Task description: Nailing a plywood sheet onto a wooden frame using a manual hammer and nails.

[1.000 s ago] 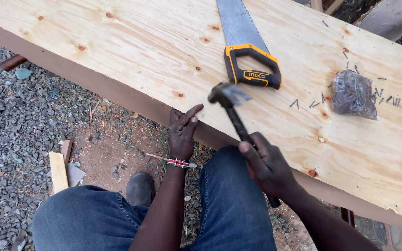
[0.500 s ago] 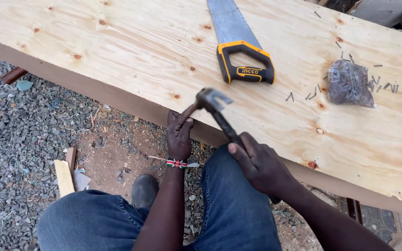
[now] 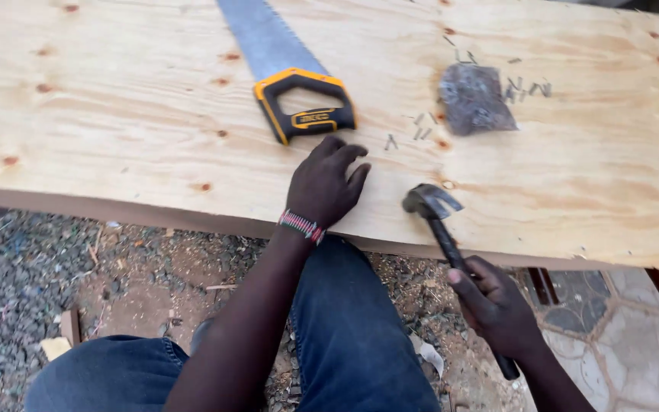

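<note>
1. Left hand (image 3: pixel 325 183): it now lies palm down on the plywood sheet (image 3: pixel 116 130), fingers spread wide and holding nothing. One second ago it was at the near edge of the sheet, pinching something too small to make out beside the hammer head. It has since moved up onto the face of the sheet, just below the saw handle (image 3: pixel 304 104) without touching it.
2. Right hand (image 3: pixel 497 305): closed around the lower part of the hammer (image 3: pixel 451 244) handle. The hammer head (image 3: pixel 430 201) sits over the sheet near its front edge, to the right of the left hand. Earlier the head was raised close to the left fingers; the two are now apart.
3. Meaning of the change: judging from the hand positions, the left hand no longer steadies anything at the edge. It appears to press the sheet flat or to reach toward the loose nails.
4. Loose nails (image 3: pixel 421 133): scattered on the sheet between the saw handle and a small grey bag (image 3: pixel 474 99), with more nails just right of the bag.
5. Handsaw: lies flat on the sheet, blade (image 3: pixel 265 38) pointing away from the person.
6. Below the sheet: gravel, sawdust and wood scraps (image 3: pixel 55 347) beside the person's knees.
</note>
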